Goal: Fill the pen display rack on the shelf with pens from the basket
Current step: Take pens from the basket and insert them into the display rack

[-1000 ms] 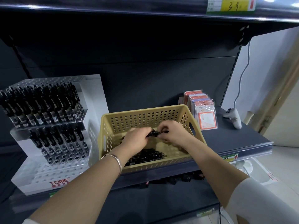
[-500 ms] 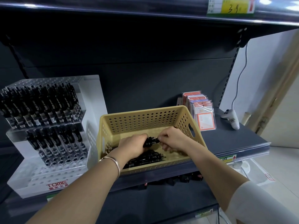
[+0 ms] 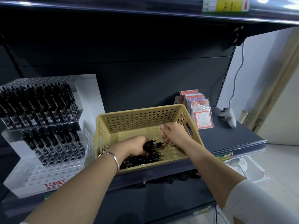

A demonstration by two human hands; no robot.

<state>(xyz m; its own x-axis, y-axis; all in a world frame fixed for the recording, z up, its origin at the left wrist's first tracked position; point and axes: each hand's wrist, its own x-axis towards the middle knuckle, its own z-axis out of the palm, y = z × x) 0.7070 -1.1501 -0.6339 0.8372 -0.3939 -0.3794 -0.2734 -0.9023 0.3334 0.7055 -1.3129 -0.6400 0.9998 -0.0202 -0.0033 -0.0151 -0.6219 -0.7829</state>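
A tan perforated basket [image 3: 145,110] stands on the dark shelf, with a pile of black pens [image 3: 142,160] at its front left. My left hand [image 3: 135,147], a bangle on its wrist, reaches into the basket and grips a small bundle of black pens [image 3: 152,144]. My right hand [image 3: 174,133] hovers inside the basket with its fingers curled, just right of the bundle's tips; nothing shows in it. The white and clear pen rack [image 3: 90,97] stands at the left. Its top tier is packed with black pens, the middle tier holds several, and the lowest tier shows empty holes.
Packs of cards [image 3: 201,115] stand behind the basket's right corner. A white game controller [image 3: 228,118] with a cable lies further right. The shelf's front edge [image 3: 234,147] carries a price label. Another shelf [image 3: 113,8] hangs overhead. Dark items [image 3: 178,177] sit on the shelf below.
Both hands have dropped lower into the basket. My left hand went down to the pile with the bundle, and my right hand came off the pens' ends and drew slightly right.
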